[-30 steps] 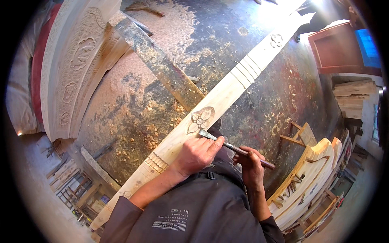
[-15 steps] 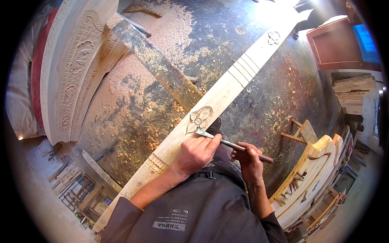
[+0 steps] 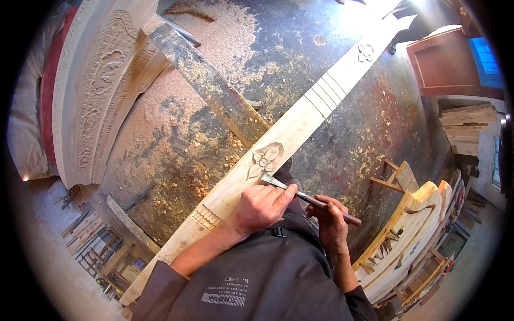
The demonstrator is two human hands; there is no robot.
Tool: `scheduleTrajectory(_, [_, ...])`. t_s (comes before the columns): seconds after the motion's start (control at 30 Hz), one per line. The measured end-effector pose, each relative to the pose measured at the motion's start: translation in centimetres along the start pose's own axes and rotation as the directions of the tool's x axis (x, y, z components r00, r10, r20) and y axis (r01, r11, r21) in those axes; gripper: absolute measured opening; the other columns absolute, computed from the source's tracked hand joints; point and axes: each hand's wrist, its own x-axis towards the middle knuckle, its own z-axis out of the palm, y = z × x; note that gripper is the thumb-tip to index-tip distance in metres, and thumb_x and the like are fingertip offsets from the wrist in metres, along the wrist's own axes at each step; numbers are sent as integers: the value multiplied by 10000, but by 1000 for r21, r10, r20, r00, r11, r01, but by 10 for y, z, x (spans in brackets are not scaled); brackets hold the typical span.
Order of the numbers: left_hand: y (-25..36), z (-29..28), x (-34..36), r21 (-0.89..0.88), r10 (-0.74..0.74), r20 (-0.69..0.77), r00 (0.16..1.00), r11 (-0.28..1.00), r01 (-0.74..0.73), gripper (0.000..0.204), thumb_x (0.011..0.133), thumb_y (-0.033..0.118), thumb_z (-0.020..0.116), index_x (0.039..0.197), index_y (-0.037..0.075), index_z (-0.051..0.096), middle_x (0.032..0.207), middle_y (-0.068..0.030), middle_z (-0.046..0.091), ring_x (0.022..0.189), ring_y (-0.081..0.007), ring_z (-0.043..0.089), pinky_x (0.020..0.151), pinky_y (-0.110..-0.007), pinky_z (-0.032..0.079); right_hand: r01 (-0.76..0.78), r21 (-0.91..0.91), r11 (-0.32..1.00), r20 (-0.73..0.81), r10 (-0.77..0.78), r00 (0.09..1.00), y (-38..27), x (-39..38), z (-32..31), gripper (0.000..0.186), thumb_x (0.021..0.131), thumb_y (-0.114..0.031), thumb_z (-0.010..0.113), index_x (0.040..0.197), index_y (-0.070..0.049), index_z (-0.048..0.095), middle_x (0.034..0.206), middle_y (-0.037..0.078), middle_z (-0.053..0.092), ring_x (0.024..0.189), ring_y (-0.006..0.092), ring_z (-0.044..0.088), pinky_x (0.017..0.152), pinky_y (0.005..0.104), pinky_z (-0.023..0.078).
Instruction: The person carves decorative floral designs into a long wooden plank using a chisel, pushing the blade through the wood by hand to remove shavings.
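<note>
A long pale wooden beam (image 3: pixel 292 125) runs slantwise beneath my hands, with a carved flower (image 3: pixel 264 158) on its face. Against the flower's near petal rests the flat metal end of a wood chisel (image 3: pixel 274 182). My left hand (image 3: pixel 261 206) lies on the beam, fingers curled, with the thumb and fingers pinching the blade. Farther back, my right hand (image 3: pixel 329 214) grips the dark handle, which slopes down to the right. Grooved bands cross the beam beside my left wrist and farther up.
A worn plank (image 3: pixel 209 83) props the beam from the far left. A large carved panel (image 3: pixel 99 96) stands at left. Sawdust and chips cover much of the floor (image 3: pixel 182 160). At right, a curved wooden piece (image 3: pixel 399 241) bears several small tools, near a small wooden stool (image 3: pixel 399 176).
The chisel's tip has shifted slightly and now points more up and left, its handle tilting lower to the right. Both hands keep their hold.
</note>
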Motion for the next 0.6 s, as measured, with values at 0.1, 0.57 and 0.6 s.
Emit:
scheduleTrajectory(0.1, [0,0,0,-14,-15,-4,1000,1000,14,422,841,34,790,1255,20,708,711,-39,645,565,-199,622,507,-354,471,-5,-25,1000,-6,4,1000,-2,0,2,497,1019,-334,639,1251,105,666,1024,241,769,939,320,766,852,442,609])
scheduleTrajectory(0.57, [2,2,-1,48,-25,20,1000,999,24,427,849,31,790,1265,18,694,744,-41,669,593,-201,637,502,-359,466,-97,112,989,33,94,995,10,6,-9,563,1010,-370,677,1312,103,648,1129,220,754,1012,313,756,894,430,606])
scheduleTrajectory(0.6, [2,2,-2,50,-25,23,999,998,24,425,853,31,787,1268,19,694,744,-40,668,593,-199,635,501,-359,464,-117,153,981,39,112,993,12,6,-10,539,1012,-381,677,1305,71,658,1121,202,751,1009,306,743,876,431,599])
